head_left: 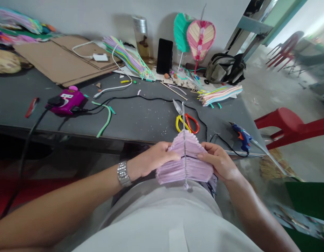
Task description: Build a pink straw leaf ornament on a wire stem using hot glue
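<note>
Between my two hands is a lilac fan (pixel 197 169) made of fuzzy pipe cleaners, laid in slanting rows on both sides of a thin silvery stem. My left hand (pixel 158 157) grips its left edge, thumb lying on top. On the right edge, my right hand (pixel 216 159) pinches it the same way; the fingers underneath are hidden. The stem's bare end points away from me, over a pair of scissors (pixel 188 122) with one yellow and one red handle. A blue glue gun (pixel 242 136) lies on the table to the right of my right hand.
A purple power adapter (pixel 68 101) with black cords sits on the grey table (pixel 140 115). Pipe cleaner bundles (pixel 127 57), cardboard (pixel 64 57), a black phone (pixel 164 56), a glass bottle (pixel 141 36) and a finished pink fan (pixel 201 38) stand or lie behind. A red chair (pixel 288 122) is at right.
</note>
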A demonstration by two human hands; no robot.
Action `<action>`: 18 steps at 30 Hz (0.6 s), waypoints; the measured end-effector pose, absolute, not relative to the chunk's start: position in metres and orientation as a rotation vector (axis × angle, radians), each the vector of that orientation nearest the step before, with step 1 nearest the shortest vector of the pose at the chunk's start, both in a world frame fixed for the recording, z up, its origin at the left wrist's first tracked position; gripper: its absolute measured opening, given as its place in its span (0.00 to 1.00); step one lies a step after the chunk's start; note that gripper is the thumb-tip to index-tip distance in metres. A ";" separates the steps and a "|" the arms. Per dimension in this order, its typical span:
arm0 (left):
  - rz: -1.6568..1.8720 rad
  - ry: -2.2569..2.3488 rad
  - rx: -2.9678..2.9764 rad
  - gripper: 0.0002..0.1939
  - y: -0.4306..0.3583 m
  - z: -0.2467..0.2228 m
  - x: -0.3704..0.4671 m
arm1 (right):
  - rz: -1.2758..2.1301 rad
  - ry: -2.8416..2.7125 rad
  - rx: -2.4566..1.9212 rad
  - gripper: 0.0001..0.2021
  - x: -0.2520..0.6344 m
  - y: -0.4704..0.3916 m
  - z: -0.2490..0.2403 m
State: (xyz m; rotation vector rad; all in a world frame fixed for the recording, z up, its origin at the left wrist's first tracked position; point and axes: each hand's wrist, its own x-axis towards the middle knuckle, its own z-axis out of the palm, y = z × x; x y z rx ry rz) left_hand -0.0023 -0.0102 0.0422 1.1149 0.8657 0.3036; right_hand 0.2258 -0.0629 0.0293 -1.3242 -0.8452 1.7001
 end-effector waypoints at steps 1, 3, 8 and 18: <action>0.308 0.888 1.141 0.14 -0.006 0.043 -0.006 | 1.681 -0.880 -1.331 0.17 0.224 -0.055 0.029; 0.350 0.959 1.232 0.16 0.006 0.042 -0.014 | 1.643 -0.969 -1.335 0.17 0.216 -0.033 0.028; 0.558 1.217 1.506 0.15 0.048 0.029 -0.047 | 1.446 -1.319 -1.419 0.13 0.182 0.040 0.018; 0.549 1.595 2.126 0.21 0.075 0.008 -0.077 | 0.773 -1.948 -1.628 0.12 0.140 0.102 -0.005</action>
